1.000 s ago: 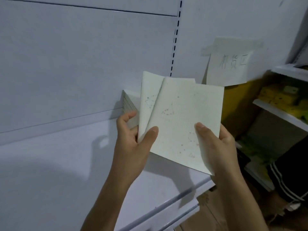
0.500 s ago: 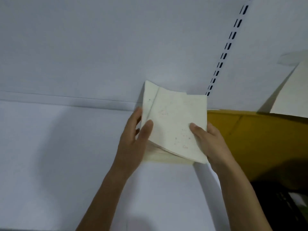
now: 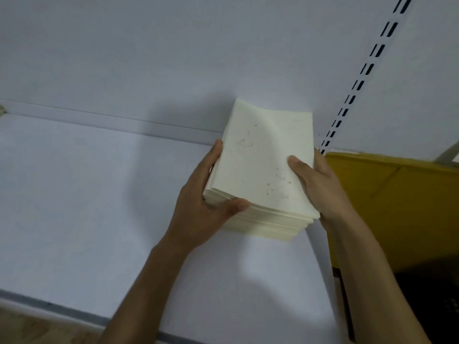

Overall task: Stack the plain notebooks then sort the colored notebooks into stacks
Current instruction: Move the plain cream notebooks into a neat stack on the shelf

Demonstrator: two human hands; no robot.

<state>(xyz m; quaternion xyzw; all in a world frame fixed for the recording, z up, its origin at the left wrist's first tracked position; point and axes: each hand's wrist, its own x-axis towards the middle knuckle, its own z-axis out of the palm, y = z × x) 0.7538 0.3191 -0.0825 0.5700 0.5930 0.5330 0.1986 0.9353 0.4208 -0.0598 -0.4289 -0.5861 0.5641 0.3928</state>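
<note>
Shelf front edge (image 3: 49,306) nearest, grey strip, both forearms cross over it. Left hand (image 3: 198,209) grips the stack of plain notebooks (image 3: 260,170) at its left side: thumb hooked over the near edge, fingers curled along the left edge. Right hand (image 3: 323,192) grips the same stack on the right side: thumb pressed flat on the top cover, fingers wrapped round the right edge, tips hidden. Stack sits between the two grips, cream covers with faint reddish speckles, near edges slightly uneven, bottom looks to rest on the white shelf (image 3: 74,207). Just right of the right-hand grip: yellow box (image 3: 397,194), touching the wrist or not, cannot tell. Beyond the grips: far corner of the stack up against the white back panel (image 3: 149,58). Slotted upright strip (image 3: 367,70) runs up past the right-hand grip.
</note>
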